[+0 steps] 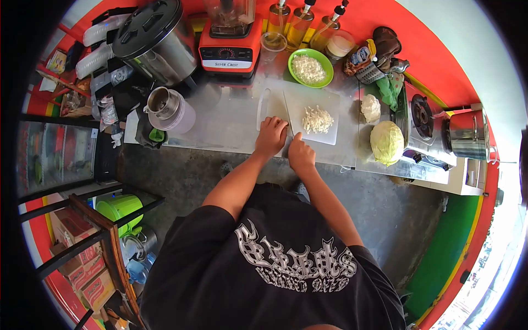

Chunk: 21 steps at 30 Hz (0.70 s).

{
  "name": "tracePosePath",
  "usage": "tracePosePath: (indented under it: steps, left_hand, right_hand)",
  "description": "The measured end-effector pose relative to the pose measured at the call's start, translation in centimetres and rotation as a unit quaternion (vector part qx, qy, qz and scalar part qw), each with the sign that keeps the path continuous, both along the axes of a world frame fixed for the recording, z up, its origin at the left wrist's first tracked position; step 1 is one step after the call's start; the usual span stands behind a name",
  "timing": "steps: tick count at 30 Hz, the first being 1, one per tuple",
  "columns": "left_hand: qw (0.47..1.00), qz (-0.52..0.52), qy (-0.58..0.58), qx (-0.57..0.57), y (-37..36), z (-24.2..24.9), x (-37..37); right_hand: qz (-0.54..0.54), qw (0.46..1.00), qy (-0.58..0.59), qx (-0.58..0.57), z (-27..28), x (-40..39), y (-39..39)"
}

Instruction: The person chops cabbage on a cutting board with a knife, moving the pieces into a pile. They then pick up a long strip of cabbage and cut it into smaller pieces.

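My right hand (301, 153) is closed around the handle of a knife (288, 109), whose thin blade points away from me over the white cutting board (329, 99). Just left of the blade, my left hand (271, 136) rests at the board's left side with its fingers curled together. Whatever lies under those fingertips is hidden. To the right of the knife, a pile of chopped whitish pieces (318, 120) lies on the board. Behind the board, a green bowl (329, 77) holds more of the same looking pieces.
A pale green cabbage (387, 143) and a whitish lump (370, 108) sit right of the board, beside a gas stove (421, 124). A red blender (230, 47), pump bottles (300, 27) and a large steel pot (159, 49) line the back. A steel-topped jug (171, 110) stands left.
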<state>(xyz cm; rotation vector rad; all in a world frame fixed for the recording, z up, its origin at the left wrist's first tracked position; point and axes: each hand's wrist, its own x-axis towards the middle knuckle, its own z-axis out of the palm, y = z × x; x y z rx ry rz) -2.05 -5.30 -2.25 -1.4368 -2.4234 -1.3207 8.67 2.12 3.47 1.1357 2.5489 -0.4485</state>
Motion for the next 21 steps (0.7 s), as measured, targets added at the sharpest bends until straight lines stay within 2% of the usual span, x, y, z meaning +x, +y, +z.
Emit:
tracePosePath:
  steps: [2,5,21]
  left_hand:
    - [1.0,-0.003,-0.008,-0.013,0.0,-0.1,-0.1]
    - [1.0,-0.006,-0.008,-0.022,0.0,-0.3,-0.2]
    - [1.0,-0.012,-0.013,0.023,0.6,-0.8,-0.4]
  right_hand:
    - [0.041,0.998,0.0,0.039,0.2,-0.7,0.7]
    - [0.051,0.998,0.006,0.037,0.8,-0.7,1.0]
    - [-0.005,1.0,0.01,-0.012,0.9,0.0,0.0]
